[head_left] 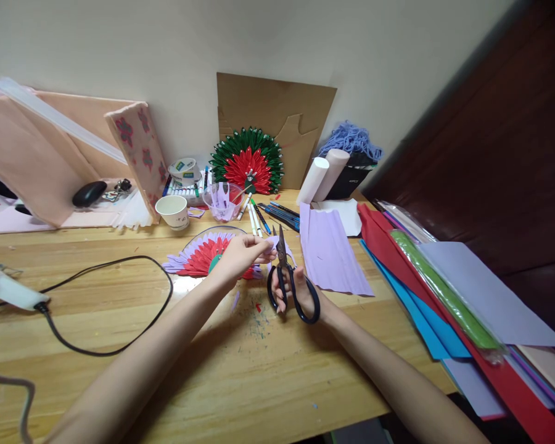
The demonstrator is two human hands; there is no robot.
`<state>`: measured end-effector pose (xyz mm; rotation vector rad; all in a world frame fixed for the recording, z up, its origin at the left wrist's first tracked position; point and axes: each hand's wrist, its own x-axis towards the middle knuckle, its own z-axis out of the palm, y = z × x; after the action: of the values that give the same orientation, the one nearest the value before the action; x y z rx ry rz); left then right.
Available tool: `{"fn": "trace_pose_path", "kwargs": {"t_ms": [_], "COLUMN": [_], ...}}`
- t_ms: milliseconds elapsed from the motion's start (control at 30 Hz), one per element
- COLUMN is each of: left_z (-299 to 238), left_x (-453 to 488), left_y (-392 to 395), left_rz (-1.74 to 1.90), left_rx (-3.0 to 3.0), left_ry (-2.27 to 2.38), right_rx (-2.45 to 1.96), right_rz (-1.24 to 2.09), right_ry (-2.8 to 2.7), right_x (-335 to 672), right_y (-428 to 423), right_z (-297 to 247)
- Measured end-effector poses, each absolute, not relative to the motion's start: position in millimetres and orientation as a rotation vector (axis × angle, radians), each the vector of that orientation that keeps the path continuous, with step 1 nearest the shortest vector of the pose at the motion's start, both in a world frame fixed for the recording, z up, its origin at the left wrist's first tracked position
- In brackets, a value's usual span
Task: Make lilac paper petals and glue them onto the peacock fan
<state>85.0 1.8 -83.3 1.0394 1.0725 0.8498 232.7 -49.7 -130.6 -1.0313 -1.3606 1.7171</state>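
Between the fingertips of my left hand [245, 251] is a small piece of purple paper [274, 242], pinched at the scissors' blades. My right hand [300, 290] grips black-handled scissors [284, 262], fingers through the loops and blades pointing up, slightly parted. Below and left of my left hand lies a paper peacock fan [198, 256] of red and purple petals with a green centre, partly covered by my hand and wrist. A sheet of purple crepe paper [335, 250] lies to the right of the scissors.
A green and red peacock [247, 163] leans against cardboard [277, 98] at the back. A paper cup [172, 213], a clear bowl [222, 202] and markers [254, 219] stand nearby. Coloured paper [444, 296] is piled right; a black cord [115, 354] loops left.
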Motion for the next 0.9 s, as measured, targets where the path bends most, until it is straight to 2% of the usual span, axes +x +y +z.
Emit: {"fn": "trace_pose_path", "kwargs": {"t_ms": [500, 900], "left_z": [-79.8, -77.5], "left_x": [87.7, 72.8], "left_y": [-2.0, 9.8], "left_rz": [0.846, 0.873], "left_rx": [1.003, 1.205], "left_ry": [1.059, 1.210], "right_rx": [-1.098, -1.035], "right_rz": [1.651, 1.791], "right_ry": [-1.265, -1.446], "right_x": [228.9, 236.1], "right_y": [-49.4, -49.9], "right_z": [-133.6, -128.4]}}
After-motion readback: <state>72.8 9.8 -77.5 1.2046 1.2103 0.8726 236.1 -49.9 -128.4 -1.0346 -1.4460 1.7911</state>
